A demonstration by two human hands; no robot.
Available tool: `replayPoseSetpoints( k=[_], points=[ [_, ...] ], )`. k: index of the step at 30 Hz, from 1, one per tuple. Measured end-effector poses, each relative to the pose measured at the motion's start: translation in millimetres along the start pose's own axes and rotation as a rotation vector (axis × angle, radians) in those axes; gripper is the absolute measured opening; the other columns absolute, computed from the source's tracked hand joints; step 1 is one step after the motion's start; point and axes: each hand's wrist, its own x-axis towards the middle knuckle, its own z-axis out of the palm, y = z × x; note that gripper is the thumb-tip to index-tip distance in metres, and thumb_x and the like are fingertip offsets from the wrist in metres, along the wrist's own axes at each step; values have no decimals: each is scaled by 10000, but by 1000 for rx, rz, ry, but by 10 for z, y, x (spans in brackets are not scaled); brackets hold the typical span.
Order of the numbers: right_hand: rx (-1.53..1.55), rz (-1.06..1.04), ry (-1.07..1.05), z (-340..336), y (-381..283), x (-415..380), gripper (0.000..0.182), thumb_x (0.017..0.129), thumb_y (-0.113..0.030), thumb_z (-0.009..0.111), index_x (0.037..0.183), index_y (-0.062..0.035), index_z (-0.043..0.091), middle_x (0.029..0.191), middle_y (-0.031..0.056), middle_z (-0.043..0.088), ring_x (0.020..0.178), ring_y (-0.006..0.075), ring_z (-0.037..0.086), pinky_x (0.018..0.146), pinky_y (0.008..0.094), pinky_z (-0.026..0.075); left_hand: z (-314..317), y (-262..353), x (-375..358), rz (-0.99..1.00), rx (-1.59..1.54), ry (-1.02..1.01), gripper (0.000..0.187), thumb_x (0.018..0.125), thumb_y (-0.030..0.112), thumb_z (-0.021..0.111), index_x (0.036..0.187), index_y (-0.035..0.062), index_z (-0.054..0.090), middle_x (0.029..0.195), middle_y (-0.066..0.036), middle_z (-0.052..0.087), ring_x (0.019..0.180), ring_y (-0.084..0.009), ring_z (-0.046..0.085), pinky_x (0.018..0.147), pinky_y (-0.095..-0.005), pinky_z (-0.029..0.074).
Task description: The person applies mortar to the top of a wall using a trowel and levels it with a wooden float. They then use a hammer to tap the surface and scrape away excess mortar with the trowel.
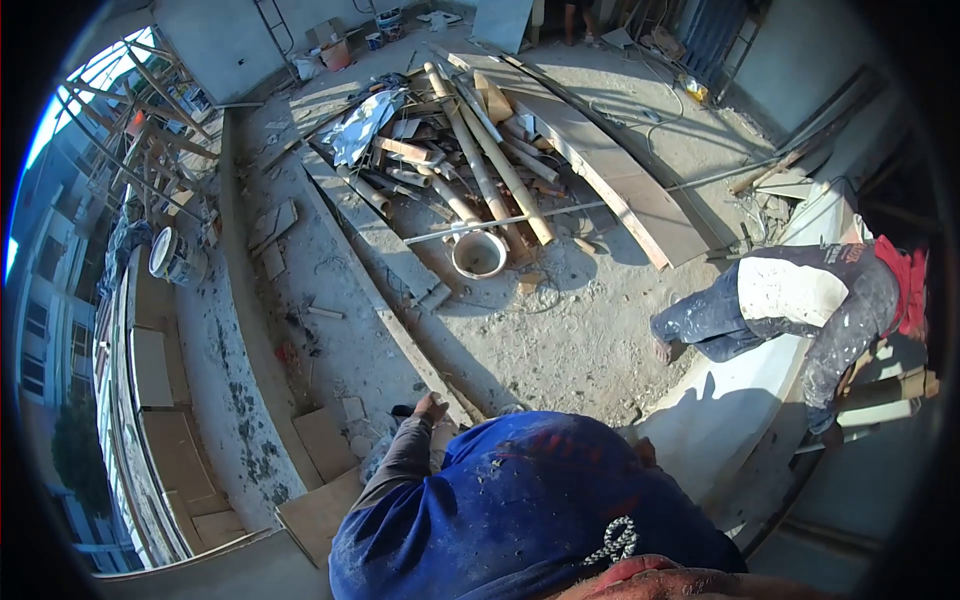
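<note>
My left hand (pixel 432 408) is out in front of my blue shirt, its fingers curled, next to the near end of a long narrow plank (pixel 385 310). A small dark object (pixel 402 410) sticks out beside that hand; what it is cannot be made out. Of my right hand (pixel 645 453) only a small part shows past the shirt's right edge, close over the dusty floor (pixel 560 350), with its fingers hidden. Farther ahead a round bucket (pixel 479 255) stands by a heap of bamboo poles (pixel 490 155) and scrap wood.
At the right, another person (pixel 800 290) in paint-spattered clothes bends over, one hand reaching down near some boards. A wide plank (pixel 600 170) lies right of the heap. A paint bucket (pixel 178 257) sits on the left ledge, and wooden scaffolding (pixel 150 120) rises beyond it.
</note>
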Motion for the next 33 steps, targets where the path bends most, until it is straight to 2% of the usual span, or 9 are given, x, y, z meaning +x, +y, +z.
replayPoseSetpoints(
  k=[5, 7, 8, 11, 17, 18, 21, 30, 33],
  points=[
    [66, -52, 19, -526, -560, -288, 534, 683, -288, 708, 1080, 16, 520, 1034, 263, 642, 993, 422, 620, 844, 472, 506, -293, 847, -55, -2, -279, -47, 458, 802, 356, 663, 1138, 47, 623, 913, -172, 688, 911, -304, 664, 823, -408, 512],
    [167, -140, 115, -671, -800, -451, 523, 680, -268, 718, 1080, 0, 516, 1008, 269, 640, 964, 430, 621, 816, 481, 502, -281, 965, 474, 489, -119, 308, 462, 796, 340, 676, 1136, 32, 626, 828, -164, 690, 816, -294, 678, 766, -389, 517],
    [215, -198, 170, -710, -865, -492, 512, 679, -256, 721, 1076, -5, 516, 986, 269, 642, 942, 435, 623, 799, 486, 501, -614, 1552, 98, 376, -307, 227, 456, 809, 337, 680, 1136, 25, 624, 830, -163, 689, 799, -292, 676, 739, -388, 515],
    [257, -358, 218, -1022, -1358, -632, 421, 697, -232, 716, 1023, -32, 541, 843, 242, 642, 836, 448, 626, 718, 488, 502, -1183, 2750, -377, 662, -490, 340, 391, 830, 244, 701, 1148, 39, 604, 780, -143, 649, 694, -254, 628, 645, -356, 485],
    [198, -840, 505, -1769, -2367, -1136, 311, 721, -204, 713, 951, -49, 571, 789, 182, 633, 734, 394, 627, 625, 450, 500, -1579, 3985, -874, 1214, -456, 487, 398, 844, 232, 695, 1111, -35, 568, 785, -136, 618, 674, -233, 592, 621, -346, 480],
    [115, -860, 536, -1839, -2440, -1197, 312, 708, -203, 712, 935, -45, 568, 789, 171, 629, 727, 383, 629, 617, 451, 499, -1633, 4095, -1059, 1040, -602, 200, 348, 863, 199, 678, 1104, -29, 571, 753, -104, 591, 649, -188, 560, 601, -318, 469],
    [43, -938, 499, -1906, -2481, -1204, 335, 687, -200, 713, 943, -46, 560, 794, 163, 624, 722, 373, 630, 606, 453, 495, -1473, 4310, -1080, 1200, -459, 432, 281, 895, 158, 648, 1095, -24, 570, 752, -57, 585, 623, -124, 534, 548, -277, 434],
    [-59, -847, 472, -1979, -2422, -1301, 368, 689, -191, 716, 985, -44, 553, 819, 161, 631, 730, 375, 631, 606, 456, 492, -1437, 4359, -1418, 1065, -651, 44, 180, 952, 126, 558, 1078, -3, 570, 795, -20, 589, 680, -96, 527, 564, -247, 420],
    [12, -764, 480, -2025, -2317, -1233, 460, 718, -214, 723, 1101, -19, 558, 853, 200, 639, 772, 395, 628, 644, 455, 495, -1269, 4388, -1105, 1335, -827, -7, 197, 967, 162, 517, 1067, 0, 568, 782, -24, 598, 650, -162, 556, 593, -322, 469]
  ],
)
